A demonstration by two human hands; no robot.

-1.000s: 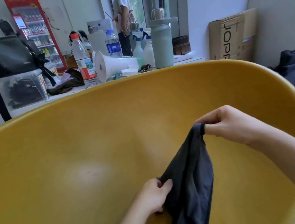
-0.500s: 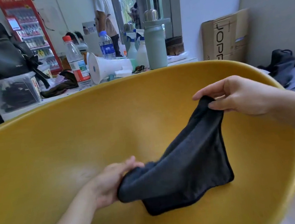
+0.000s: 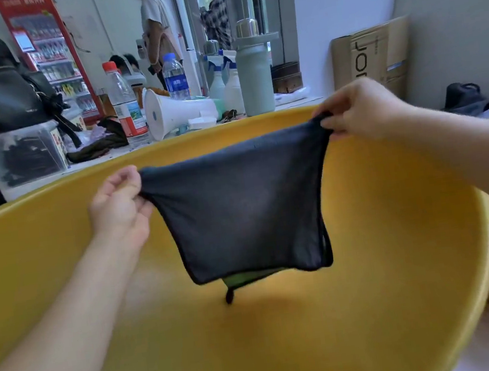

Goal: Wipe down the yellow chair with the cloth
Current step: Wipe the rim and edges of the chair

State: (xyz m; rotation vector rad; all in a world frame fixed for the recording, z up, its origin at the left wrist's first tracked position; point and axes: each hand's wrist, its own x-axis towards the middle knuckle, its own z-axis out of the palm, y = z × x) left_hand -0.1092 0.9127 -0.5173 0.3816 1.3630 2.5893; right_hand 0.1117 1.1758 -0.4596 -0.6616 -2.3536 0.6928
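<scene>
The yellow chair (image 3: 62, 269) fills the lower view, its curved shell seen from above. A dark grey cloth (image 3: 239, 207) hangs spread out flat above the seat, with a green edge and a small loop showing at its bottom. My left hand (image 3: 119, 203) pinches the cloth's upper left corner. My right hand (image 3: 360, 109) pinches the upper right corner, near the chair's back rim. The cloth hangs clear of the seat.
Behind the chair a table holds a black bag (image 3: 1, 98), a clear box (image 3: 23, 154), water bottles (image 3: 126, 107), a white megaphone (image 3: 176, 113), spray bottles and a grey-green flask (image 3: 254, 73). A cardboard box (image 3: 369, 56) stands right. Two people stand far back.
Both hands have lifted the cloth up off the seat and pulled apart, stretching it from a bunched fold into a flat spread sheet. The left hand moved up and left.
</scene>
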